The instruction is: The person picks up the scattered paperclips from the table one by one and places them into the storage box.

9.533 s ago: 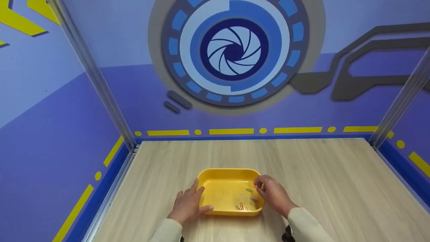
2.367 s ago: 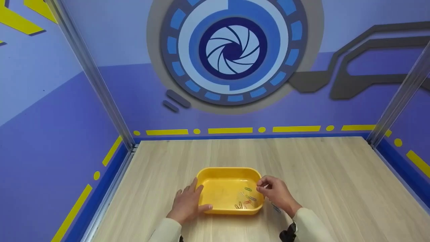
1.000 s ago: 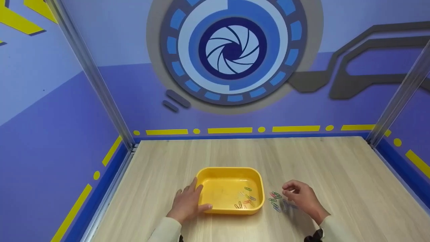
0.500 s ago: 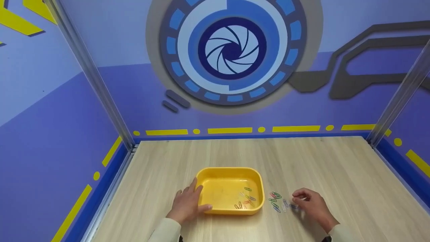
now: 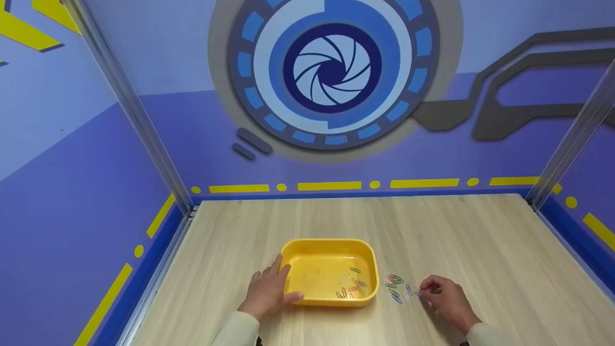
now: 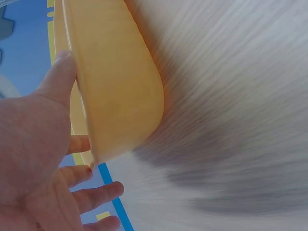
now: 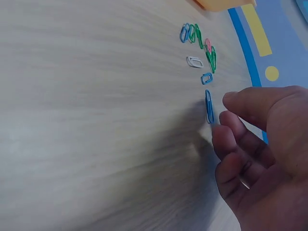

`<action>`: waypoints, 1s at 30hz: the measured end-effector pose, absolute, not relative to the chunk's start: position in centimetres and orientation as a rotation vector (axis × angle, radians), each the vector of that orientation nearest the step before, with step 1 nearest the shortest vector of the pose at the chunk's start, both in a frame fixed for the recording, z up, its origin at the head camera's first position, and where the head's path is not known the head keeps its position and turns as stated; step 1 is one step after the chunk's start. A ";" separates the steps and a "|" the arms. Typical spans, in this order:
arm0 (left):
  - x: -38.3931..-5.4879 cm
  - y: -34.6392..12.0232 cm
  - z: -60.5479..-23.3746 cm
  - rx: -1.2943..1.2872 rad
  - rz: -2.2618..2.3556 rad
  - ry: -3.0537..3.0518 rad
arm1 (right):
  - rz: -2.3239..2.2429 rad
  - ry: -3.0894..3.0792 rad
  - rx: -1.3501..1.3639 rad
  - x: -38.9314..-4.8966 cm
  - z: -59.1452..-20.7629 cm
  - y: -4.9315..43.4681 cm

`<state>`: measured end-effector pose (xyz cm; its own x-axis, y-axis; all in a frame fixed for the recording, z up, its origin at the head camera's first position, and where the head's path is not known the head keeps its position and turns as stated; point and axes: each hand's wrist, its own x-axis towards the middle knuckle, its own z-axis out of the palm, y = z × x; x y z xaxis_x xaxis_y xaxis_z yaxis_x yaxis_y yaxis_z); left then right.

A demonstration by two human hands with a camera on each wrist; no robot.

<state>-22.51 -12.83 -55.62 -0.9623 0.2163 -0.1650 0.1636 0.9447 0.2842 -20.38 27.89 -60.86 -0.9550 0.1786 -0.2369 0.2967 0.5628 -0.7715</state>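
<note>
A yellow tray (image 5: 312, 274) with rounded corners stands on the table, several coloured paper clips (image 5: 355, 270) lying at its right end. My left hand (image 5: 266, 290) rests against the tray's left side, fingers spread and fairly straight, thumb at the front rim. In the left wrist view, thumb and fingertips meet the rim (image 6: 86, 115). Right of the tray, my right hand (image 5: 447, 298) is low over the table with loosely bent fingers. A blue paper clip (image 7: 209, 107) lies right by its fingertips, thumb and fingers apart and nothing visible between them.
Between tray and right hand lies a loose cluster of paper clips, among them a white one (image 7: 195, 62), a pink one (image 7: 208, 45) and a green one (image 7: 211, 59). Blue patterned panels (image 5: 192, 144) wall the wooden table (image 5: 461, 230) at the back and sides.
My right hand has moved from the tray's right rim to the right, then down towards the blue paper clip. A reddish paper clip now lies in the tray. The left hand stays put.
</note>
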 end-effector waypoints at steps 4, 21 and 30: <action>-22.4 -12.8 -55.6 0.295 0.399 2.912 | -1.288 2.681 0.390 -20.4 -60.9 27.8; -22.2 -12.7 -55.5 0.327 0.391 2.939 | -1.072 2.796 0.327 -20.5 -61.5 28.1; -22.1 -12.9 -55.4 0.313 0.382 2.940 | -1.202 2.729 0.393 -20.5 -61.3 27.9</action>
